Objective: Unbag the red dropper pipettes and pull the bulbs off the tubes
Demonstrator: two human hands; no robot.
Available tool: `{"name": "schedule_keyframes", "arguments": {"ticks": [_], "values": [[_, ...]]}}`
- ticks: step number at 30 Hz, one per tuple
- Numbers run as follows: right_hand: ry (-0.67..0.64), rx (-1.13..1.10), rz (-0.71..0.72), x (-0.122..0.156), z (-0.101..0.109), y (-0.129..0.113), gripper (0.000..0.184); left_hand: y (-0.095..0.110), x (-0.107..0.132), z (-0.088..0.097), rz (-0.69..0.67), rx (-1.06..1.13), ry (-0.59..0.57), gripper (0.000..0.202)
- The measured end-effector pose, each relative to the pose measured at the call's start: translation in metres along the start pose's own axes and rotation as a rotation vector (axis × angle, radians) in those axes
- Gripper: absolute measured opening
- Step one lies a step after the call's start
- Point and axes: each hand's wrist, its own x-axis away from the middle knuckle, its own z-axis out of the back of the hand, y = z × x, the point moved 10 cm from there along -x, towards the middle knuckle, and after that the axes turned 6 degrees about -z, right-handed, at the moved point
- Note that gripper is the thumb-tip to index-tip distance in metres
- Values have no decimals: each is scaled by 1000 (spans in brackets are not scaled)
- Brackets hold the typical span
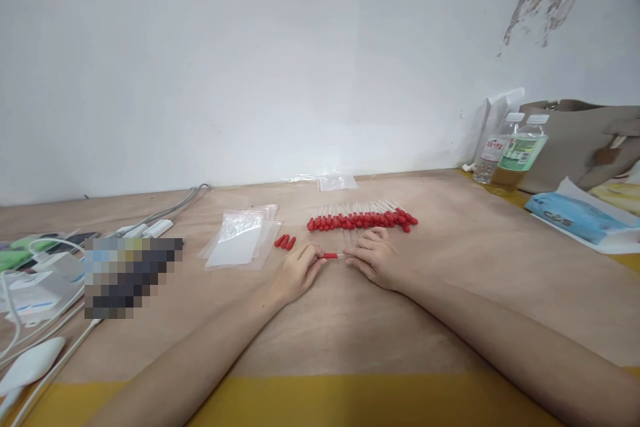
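Both my hands rest on the brown paper-covered table (350,327) and meet over a small dropper with a red bulb (331,255). My left hand (296,272) pinches the red bulb end. My right hand (373,255) pinches the clear tube end. Just beyond my hands lies a row of several droppers with red bulbs (363,217), and a few clear tubes lie under my right fingers. Three loose red bulbs (285,241) sit to the left of my left hand.
A stack of clear zip bags (241,243) lies left of the bulbs, another bag (337,182) by the wall. Cables and white chargers (37,287) crowd the left edge. Two bottles (510,150), a beige bag (585,143) and a blue tissue pack (575,217) stand at right.
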Motion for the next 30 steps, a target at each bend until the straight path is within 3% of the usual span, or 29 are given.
{"name": "schedule_keyframes", "arguments": {"ticks": [3, 7, 15, 30], "values": [[-2, -19, 18, 0, 0, -4, 22, 6, -5, -3, -32, -16, 5, 27], [-11, -48, 61, 0, -1, -11, 22, 16, -12, -12, -106, -47, -45, 17], [31, -51, 165, 7, 9, -24, 19, 25, -12, -18, -142, -139, -226, 24], [51, 119, 457, 21, 17, -47, 15, 25, -6, -25, -102, 49, -342, 27]]}}
